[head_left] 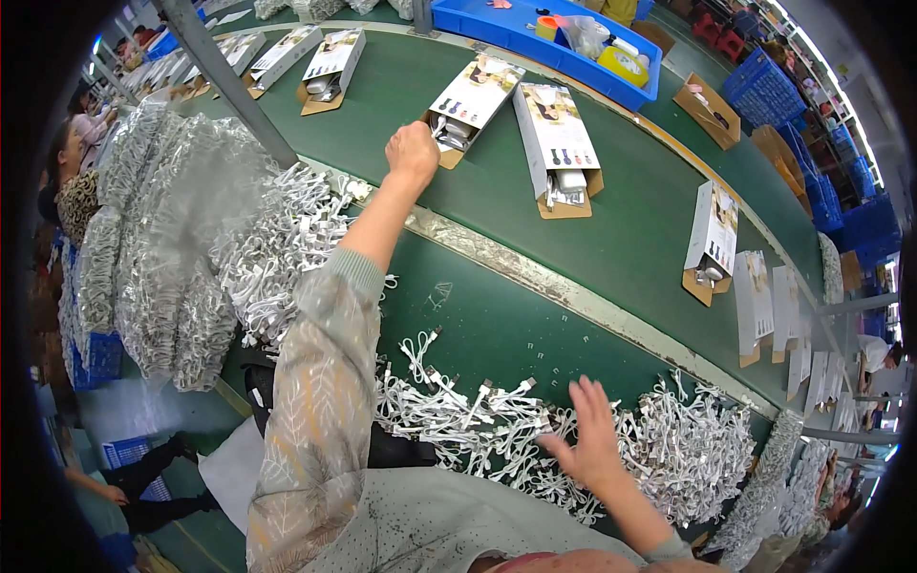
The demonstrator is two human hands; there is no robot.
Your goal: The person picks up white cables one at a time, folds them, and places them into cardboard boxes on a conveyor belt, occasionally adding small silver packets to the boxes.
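My left hand (413, 153) reaches far out, its fingers curled closed beside the open end of a white printed box (476, 91). What those fingers hold, if anything, is hidden. White parts show inside that box's mouth, above a brown cardboard flap. My right hand (594, 437) hovers low over loose white USB cables (478, 411), fingers stretched and thumb apart, with nothing in it. Just right of this hand lies a dense heap of tied white cables (683, 449). Another open box (559, 138) lies to the right of the first, a white device and cable showing at its end.
A green conveyor belt (630, 229) carries more open boxes, with a pale rail (497, 253) along its near side. A metal post (229, 81) rises at left, near bagged cable bundles (158, 248) and another cable pile (287, 239). Beyond stands a blue tray (544, 48). Other people sit around.
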